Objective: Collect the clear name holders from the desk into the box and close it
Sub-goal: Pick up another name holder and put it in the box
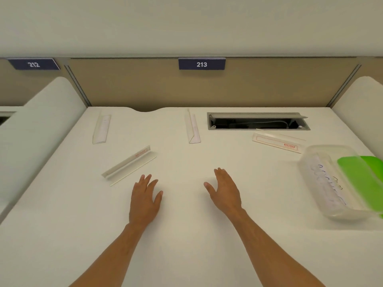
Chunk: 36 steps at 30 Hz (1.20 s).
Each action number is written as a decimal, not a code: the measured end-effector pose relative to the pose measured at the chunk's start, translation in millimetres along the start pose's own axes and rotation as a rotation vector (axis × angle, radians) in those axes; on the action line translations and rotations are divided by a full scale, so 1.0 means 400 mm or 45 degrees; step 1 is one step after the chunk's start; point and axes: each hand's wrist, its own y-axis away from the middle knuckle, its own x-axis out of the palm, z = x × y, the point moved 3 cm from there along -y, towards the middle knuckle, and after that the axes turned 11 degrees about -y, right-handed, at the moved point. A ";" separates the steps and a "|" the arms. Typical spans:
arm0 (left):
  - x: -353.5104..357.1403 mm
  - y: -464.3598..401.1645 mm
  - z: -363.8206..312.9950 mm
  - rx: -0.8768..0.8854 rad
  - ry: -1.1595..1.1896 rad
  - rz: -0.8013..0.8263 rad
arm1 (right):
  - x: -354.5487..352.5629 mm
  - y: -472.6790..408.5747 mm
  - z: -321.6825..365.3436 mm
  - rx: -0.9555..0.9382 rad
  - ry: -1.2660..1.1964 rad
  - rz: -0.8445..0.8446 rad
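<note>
Several clear name holders lie apart on the white desk (186,235): one at the far left (101,129), one tilted near the left middle (129,165), one at the far centre (193,129) and one with a red label at the right (276,141). A clear plastic box (323,183) with paper inside stands open at the right edge, its green lid (360,181) resting across it. My left hand (145,198) hovers flat, fingers straight, just below the tilted holder. My right hand (224,190) is spread the same way at centre. Neither hand holds anything.
An open cable hatch (258,121) is set into the desk at the back right. A tan partition (145,88) with a "213" sign (201,64) closes the far side. White rounded dividers (41,125) flank the desk left and right.
</note>
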 end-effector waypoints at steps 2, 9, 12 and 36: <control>-0.018 -0.011 0.036 -0.025 -0.044 -0.017 | 0.039 -0.003 0.013 -0.022 0.028 0.052; -0.065 -0.060 0.144 -0.089 -0.257 -0.109 | 0.151 -0.016 0.028 -0.050 0.120 0.141; -0.079 -0.092 0.191 -0.124 -0.321 -0.133 | 0.181 -0.016 0.027 -0.069 0.201 0.118; -0.087 -0.162 0.259 -0.462 -0.106 -0.016 | 0.194 -0.015 0.016 -0.058 0.199 0.030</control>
